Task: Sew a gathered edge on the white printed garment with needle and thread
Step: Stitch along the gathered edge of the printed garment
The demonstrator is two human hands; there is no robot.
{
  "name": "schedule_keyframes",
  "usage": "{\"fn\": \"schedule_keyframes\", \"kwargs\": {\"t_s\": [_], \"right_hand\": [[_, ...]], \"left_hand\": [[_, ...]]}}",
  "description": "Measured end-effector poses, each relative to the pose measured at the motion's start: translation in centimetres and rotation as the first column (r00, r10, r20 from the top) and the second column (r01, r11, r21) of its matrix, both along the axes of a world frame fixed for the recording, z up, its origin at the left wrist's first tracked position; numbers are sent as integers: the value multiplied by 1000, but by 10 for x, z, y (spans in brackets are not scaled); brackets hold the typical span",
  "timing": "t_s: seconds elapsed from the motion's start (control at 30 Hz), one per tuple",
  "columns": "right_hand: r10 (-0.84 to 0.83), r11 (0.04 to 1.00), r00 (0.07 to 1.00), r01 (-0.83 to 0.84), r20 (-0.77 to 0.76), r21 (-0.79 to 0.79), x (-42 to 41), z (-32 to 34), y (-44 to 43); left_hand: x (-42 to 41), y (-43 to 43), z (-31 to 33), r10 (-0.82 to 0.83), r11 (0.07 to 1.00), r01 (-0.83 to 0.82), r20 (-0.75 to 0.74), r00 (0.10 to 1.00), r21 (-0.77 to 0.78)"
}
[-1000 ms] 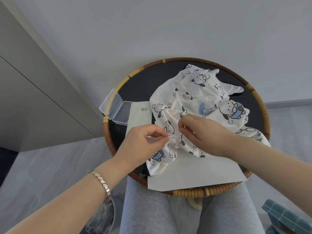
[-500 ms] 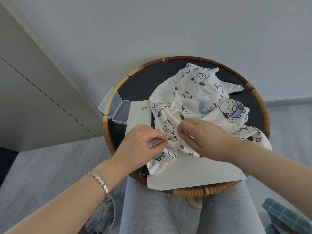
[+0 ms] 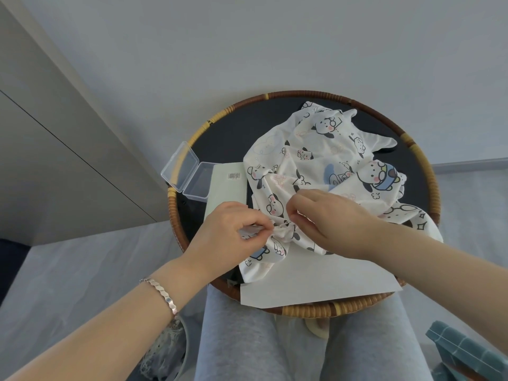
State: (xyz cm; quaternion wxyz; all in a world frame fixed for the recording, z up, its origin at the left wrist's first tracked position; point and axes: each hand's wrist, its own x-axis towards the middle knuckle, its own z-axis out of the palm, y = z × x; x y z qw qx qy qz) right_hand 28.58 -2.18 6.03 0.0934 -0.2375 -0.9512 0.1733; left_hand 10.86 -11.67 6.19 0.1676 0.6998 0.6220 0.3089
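The garment is thin white cloth printed with cartoon dogs in black, with touches of pink and blue. It lies crumpled in a round tray that has a dark floor and a woven cane rim. The cloth covers the middle and right of the tray, and one corner hangs over the rim on the right. Its near edge is drawn into a tight bunch of small folds between the two hands, and loose creases fan out from that bunch into the rest of the cloth.

The left hand is curled, and its thumb and fingertips pinch the left end of the bunched edge. The right hand is also curled, knuckles up, and its fingertips pinch the same bunch from the other side, so the two sets of fingertips are just beside each other. The needle and thread are too small to make out.

A white sheet of paper lies under the near part of the garment and reaches over the front rim. To the left in the tray a clear plastic box stands open, touching a pale card with a barcode. A silver bracelet circles the left wrist.
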Motion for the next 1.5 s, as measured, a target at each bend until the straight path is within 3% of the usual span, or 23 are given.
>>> {"fn": "schedule_keyframes", "kwargs": {"t_s": [0.27,0.4,0.5,0.6,0.77,0.9,1.1,1.17,1.27,1.37,1.5], "right_hand": [[100,995,995,-100,-21,-5,-4,-3,1],[74,978,991,-94,-111,-188,-6,-6,1],[-76,924,977,-6,-198,-382,-6,-7,-1],[-256,839,931,79,-261,-539,-7,-7,-2],[-502,684,799,133,-330,-718,-10,-6,-8],[-562,660,752,155,-346,-735,-12,-1,-14],[-691,581,638,211,-340,-786,-16,-1,-17],[-777,510,533,220,-335,-832,-18,-1,-16],[-860,411,368,94,-352,-907,-21,5,-12],[-844,394,359,-91,-399,-914,-23,11,-9],[-810,491,383,28,-444,-871,-12,14,7]], "left_hand": [[-4,3,0,-34,999,34,0,999,-26],[-3,6,2,-35,992,50,129,991,-120],[0,7,3,71,983,-10,330,941,-184],[3,9,5,124,978,-40,420,899,-202],[14,17,3,230,966,-124,544,807,-225],[22,26,3,337,938,-209,598,727,-275],[32,40,5,498,855,-242,592,634,-459],[35,44,8,508,843,-231,581,635,-485],[34,49,12,512,843,-259,556,655,-471],[33,50,15,500,853,-302,496,710,-427],[21,46,13,488,859,-398,279,827,-322]]}}
